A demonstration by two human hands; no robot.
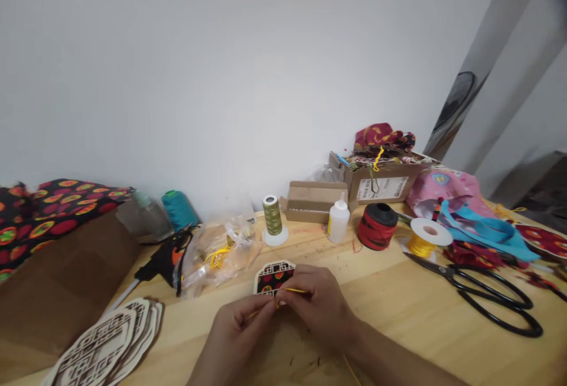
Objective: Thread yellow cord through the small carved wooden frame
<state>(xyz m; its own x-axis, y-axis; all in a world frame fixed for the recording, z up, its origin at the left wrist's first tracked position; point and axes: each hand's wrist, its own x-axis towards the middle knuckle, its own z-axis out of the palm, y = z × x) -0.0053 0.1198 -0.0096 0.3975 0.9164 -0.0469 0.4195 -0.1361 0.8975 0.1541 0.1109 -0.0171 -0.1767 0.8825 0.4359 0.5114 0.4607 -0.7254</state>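
Both hands meet at the near edge of a small wooden lattice frame backed with black and red patterned fabric. My left hand is closed, its thumb and fingertips pinching a yellow cord. Pressed up against it, my right hand also pinches the yellow cord, which crosses its fingers. A loose length of that cord hangs below my right wrist. The fingers hide the exact spot where the cord meets the frame, so I cannot tell whether it is knotted there.
Stacked lattice panels lie at left, beside a cardboard box and a black glue gun. Behind stand a green thread spool, a glue bottle and a red cord spool. Yellow cord and black scissors are at right.
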